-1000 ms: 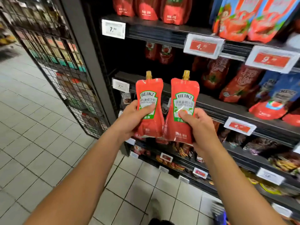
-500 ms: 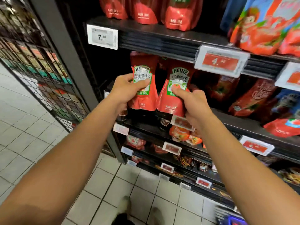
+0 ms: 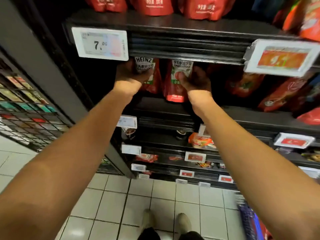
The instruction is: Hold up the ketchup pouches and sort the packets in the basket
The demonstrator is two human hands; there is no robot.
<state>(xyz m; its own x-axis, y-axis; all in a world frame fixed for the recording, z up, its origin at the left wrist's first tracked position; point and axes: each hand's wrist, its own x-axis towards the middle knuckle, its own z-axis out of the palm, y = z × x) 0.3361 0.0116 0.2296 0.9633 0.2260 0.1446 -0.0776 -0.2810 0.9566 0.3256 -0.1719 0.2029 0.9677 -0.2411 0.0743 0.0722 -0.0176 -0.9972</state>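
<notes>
— Pouches: where are they held?
— Left pouch [image 3: 147, 73] is gripped by left hand [image 3: 129, 75], right pouch [image 3: 176, 80] by right hand [image 3: 197, 80], seemingly just above the shelf [image 3: 242, 116].

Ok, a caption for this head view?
Left hand and right hand each grip a ketchup pouch inside a store shelf.

Left hand [image 3: 129, 75] gripped left Heinz pouch [image 3: 149, 75], right hand [image 3: 196, 80] gripped right pouch [image 3: 174, 84]. Both pouches upright, side by side, under the upper shelf [image 3: 181, 47], tops hidden behind its edge. Price tag [image 3: 100, 43] read 7-something above left hand. Tiled floor [image 3: 155, 196] and shoes [image 3: 166, 220] below.
</notes>
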